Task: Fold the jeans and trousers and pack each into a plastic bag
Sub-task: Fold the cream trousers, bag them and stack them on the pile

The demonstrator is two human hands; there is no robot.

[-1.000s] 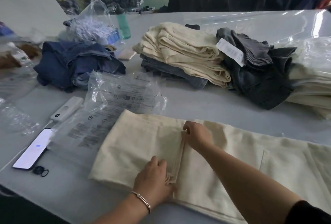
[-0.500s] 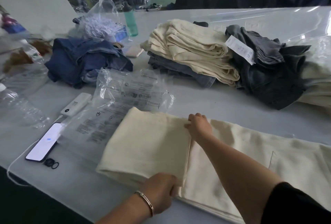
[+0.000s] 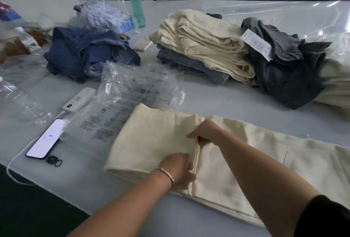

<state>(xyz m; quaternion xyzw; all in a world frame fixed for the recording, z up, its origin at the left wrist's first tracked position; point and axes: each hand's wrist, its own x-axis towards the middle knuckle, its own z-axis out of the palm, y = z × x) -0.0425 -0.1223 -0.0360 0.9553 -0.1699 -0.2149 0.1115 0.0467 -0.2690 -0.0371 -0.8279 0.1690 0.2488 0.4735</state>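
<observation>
Cream trousers (image 3: 157, 142) flat on table (image 3: 217, 102); left hand (image 3: 180, 168) and right hand (image 3: 205, 132) both pinch the folded hem edge, fingers curled over it.

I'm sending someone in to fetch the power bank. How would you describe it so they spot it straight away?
Start at the cream trousers being folded at the near edge of the grey table; left of them lies a printed plastic bag. At that bag's left edge is the power bank: a small white bar, unlike the flat phone with its lit screen lying nearer the table's edge.
</observation>
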